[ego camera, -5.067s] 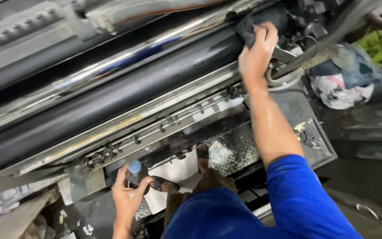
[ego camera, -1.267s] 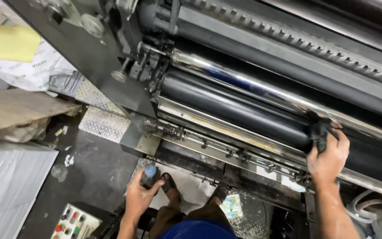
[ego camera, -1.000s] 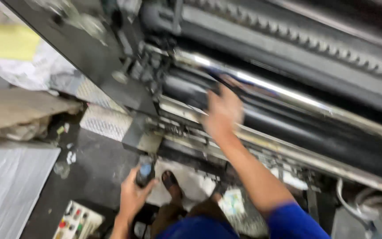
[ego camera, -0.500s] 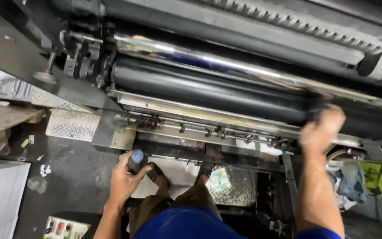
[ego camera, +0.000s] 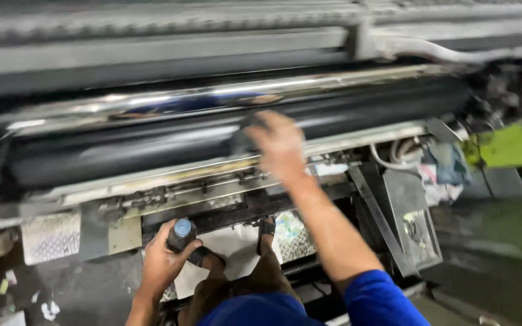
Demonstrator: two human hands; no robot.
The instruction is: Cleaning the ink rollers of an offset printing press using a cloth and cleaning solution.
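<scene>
My right hand (ego camera: 279,145) presses a dark cloth (ego camera: 241,137) against the long black roller (ego camera: 152,151) of a large printing machine, near the roller's middle. A shiny chrome roller (ego camera: 170,99) runs just above it. My left hand (ego camera: 163,262) hangs low by my knee, gripping a small dark bottle with a blue cap (ego camera: 182,229). The picture is blurred by motion.
A metal bar with clamps (ego camera: 182,187) runs below the black roller. Chequered metal step plates (ego camera: 49,236) lie at the machine's foot. Crumpled rags (ego camera: 445,172) sit at the right end, near a green surface (ego camera: 515,145). My sandalled feet (ego camera: 266,228) stand on white paper.
My right hand has slid the cloth leftward along the black roller, from its right end to its middle. The view has swung right. My left hand still holds the bottle low.
</scene>
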